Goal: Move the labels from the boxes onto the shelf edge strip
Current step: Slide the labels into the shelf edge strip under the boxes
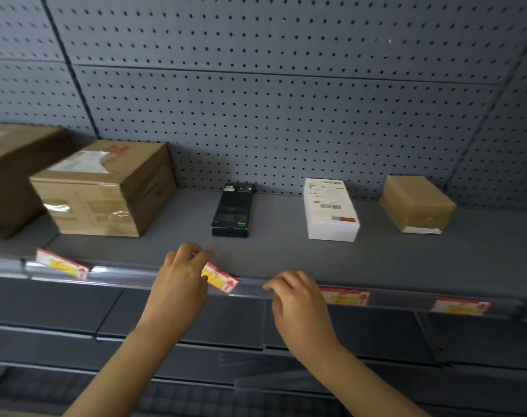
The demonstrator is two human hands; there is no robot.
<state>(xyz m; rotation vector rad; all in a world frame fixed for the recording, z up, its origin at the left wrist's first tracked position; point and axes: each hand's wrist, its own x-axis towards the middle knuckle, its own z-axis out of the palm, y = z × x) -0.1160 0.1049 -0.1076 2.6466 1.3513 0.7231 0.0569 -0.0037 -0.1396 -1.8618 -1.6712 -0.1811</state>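
Observation:
A clear plastic edge strip (250, 289) runs along the front of the grey shelf (286, 251). My left hand (181, 278) pinches a red and yellow label (220, 278) that sits tilted in the strip, below the black box (233, 210). My right hand (298, 299) rests on the strip just right of that label, fingers curled over its top edge. Another label (62, 264) leans in the strip at the left. Two more labels, one (344, 296) and another (460, 307), lie flat in the strip to the right.
On the shelf stand a large brown carton (12, 173), a taped cardboard box (105, 188), a white box (331, 210) and a small brown box (417, 204). Grey pegboard (286, 100) backs the shelf. A lower shelf (196, 335) lies beneath my arms.

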